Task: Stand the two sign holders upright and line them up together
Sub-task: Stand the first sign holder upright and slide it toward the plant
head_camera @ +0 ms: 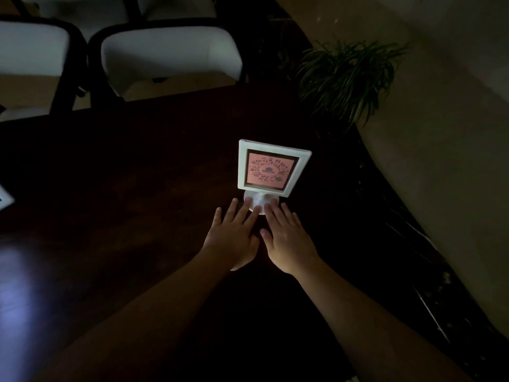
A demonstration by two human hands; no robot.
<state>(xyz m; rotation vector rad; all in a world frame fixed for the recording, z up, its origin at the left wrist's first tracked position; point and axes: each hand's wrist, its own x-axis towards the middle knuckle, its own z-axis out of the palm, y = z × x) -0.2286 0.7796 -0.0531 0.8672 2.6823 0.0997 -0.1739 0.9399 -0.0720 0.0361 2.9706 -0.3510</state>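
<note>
A white-framed sign holder [271, 169] with a pink code card stands upright on its round white base [260, 203], on the dark table [137, 175]. My left hand [232, 235] and my right hand [286, 238] lie flat side by side just in front of it, fingers spread. The fingertips of both hands rest on the base. Neither hand grips anything. A second white-framed sign holder [5, 198] shows only as a corner at the far left edge of the view; the rest of it is cut off.
Two white chairs [170, 53] with black frames stand behind the table's far edge. A potted plant [347, 75] sits on the floor beyond the table's right corner. The table's curved right edge [391, 205] runs close to the sign.
</note>
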